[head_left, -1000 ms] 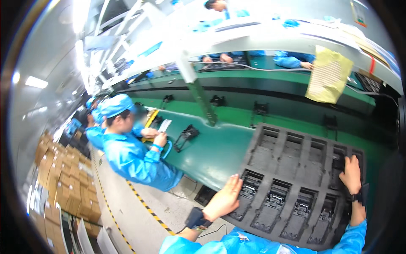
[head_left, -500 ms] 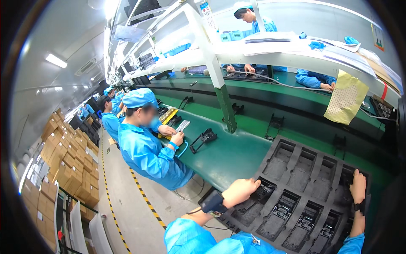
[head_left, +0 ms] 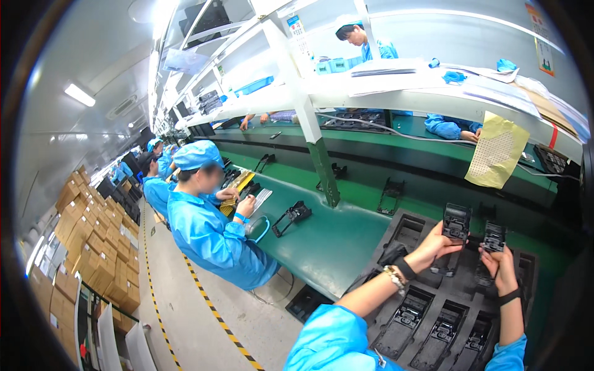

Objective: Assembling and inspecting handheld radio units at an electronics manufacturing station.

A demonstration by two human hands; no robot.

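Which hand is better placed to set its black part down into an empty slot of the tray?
Probably the left hand: its black part hangs beside the empty slots at the tray's far left. The right hand is over the far right edge.

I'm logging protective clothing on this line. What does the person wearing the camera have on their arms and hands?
Both hands are bare, no gloves. The left hand has a dark band at the wrist with a beaded bracelet beside it; the forearm is uncovered up to a bright blue sleeve pushed back near the elbow. The right hand has a dark wrist strap, with a blue cuff lower on the arm.
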